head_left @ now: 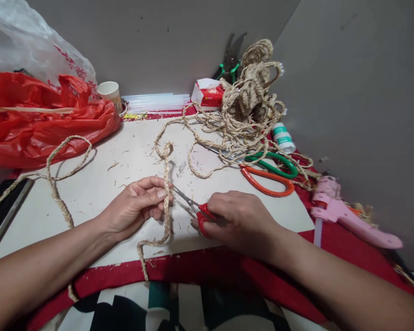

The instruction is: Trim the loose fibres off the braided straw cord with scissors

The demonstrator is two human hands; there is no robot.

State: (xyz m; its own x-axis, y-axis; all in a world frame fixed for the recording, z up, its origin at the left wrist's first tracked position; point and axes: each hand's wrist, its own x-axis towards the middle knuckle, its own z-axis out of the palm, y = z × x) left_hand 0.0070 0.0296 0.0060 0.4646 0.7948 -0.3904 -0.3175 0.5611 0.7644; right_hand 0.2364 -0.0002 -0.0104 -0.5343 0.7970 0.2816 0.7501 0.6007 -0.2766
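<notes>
Between the thumb and fingers of my left hand (pixel 143 200) is a braided straw cord (pixel 166 177), held upright over the white board (pixel 100 184). Its lower end bends and hangs over the board's front edge; its upper end curls into a small loop. My right hand (pixel 236 220) is closed round the red handles of small scissors (pixel 192 203). The scissor tips reach the cord's right side, close to my left fingertips. Whether the blades touch a strand is too small to tell.
A heap of braided cord (pixel 250 101) lies at the back right, with large scissors (pixel 267 174) before it. A pink glue gun (pixel 355 220) sits right on red cloth. At left are a red plastic bag (pixel 48 128) and paper cup (pixel 109 93). Pruning shears (pixel 230 64) lean against the wall.
</notes>
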